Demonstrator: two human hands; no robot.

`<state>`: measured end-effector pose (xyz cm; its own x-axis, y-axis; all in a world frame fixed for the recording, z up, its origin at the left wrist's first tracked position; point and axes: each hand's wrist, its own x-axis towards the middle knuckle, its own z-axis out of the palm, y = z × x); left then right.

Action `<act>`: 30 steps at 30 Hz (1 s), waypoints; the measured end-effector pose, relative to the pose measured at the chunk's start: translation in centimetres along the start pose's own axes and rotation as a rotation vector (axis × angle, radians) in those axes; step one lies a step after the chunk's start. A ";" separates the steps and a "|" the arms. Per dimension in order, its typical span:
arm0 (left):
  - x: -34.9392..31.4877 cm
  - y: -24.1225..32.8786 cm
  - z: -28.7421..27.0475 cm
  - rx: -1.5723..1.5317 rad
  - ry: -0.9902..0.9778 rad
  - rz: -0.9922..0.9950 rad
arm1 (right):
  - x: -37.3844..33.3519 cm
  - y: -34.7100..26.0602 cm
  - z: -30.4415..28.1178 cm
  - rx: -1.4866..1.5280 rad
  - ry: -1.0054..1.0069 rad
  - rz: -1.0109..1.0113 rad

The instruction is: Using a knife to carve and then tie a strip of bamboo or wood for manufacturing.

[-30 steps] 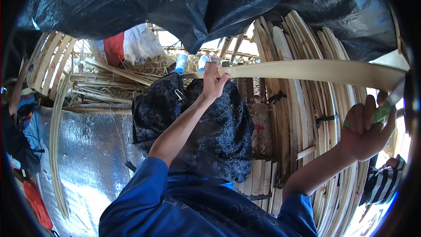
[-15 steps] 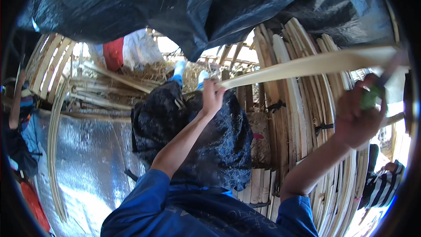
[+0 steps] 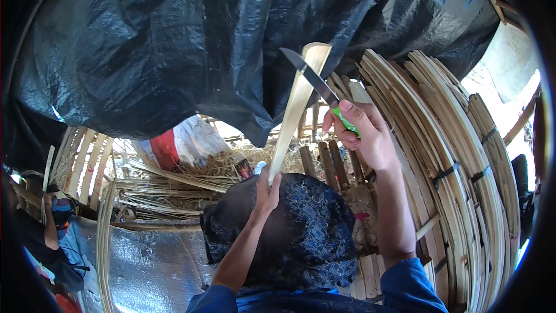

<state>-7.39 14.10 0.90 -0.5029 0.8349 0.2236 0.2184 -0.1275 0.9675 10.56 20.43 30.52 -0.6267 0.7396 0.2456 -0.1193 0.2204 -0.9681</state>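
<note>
Right hand (image 3: 362,133) is clenched on our green-handled knife (image 3: 317,83), blade raised and laid against the upper part of the bamboo strip (image 3: 292,113); left hand (image 3: 266,192) pinches the strip's lower end above the dark patterned cloth (image 3: 301,237) on our lap; the strip stands nearly upright between both hands; bundled bamboo slats (image 3: 457,156) curve at right; black plastic sheet (image 3: 202,40) hangs overhead.

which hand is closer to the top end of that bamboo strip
Right. The right hand, holding a knife, is just beside the bamboo strip below its top; the left hand grips its bottom.
</note>
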 end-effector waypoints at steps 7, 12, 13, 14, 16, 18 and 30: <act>8.1 19.6 -7.4 -0.093 0.234 0.748 | 3.8 -1.8 -0.4 -0.732 0.073 -0.387; 10.9 27.8 -10.3 0.181 0.248 0.952 | 6.6 -5.0 -0.2 -0.850 0.079 -0.441; 11.0 28.4 -10.5 0.258 0.192 0.958 | 7.1 -4.9 -0.1 -0.856 0.058 -0.501; 11.0 28.8 -10.6 0.334 0.135 0.962 | 7.4 -4.8 0.0 -0.863 0.037 -0.559; 10.9 28.9 -10.3 0.264 0.160 0.976 | 7.9 -4.5 0.5 -0.874 0.028 -0.617; 10.8 28.9 -10.3 0.209 0.191 1.003 | 8.2 -4.3 0.7 -0.909 0.000 -0.666; 10.2 26.2 -11.7 0.243 0.265 0.804 | 10.9 -1.8 1.9 -0.934 -0.139 -0.729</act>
<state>-16.62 13.04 29.91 -0.2912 0.3854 0.8756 0.7468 -0.4804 0.4598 2.47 26.84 34.87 -0.7283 0.1857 0.6596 0.0887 0.9800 -0.1779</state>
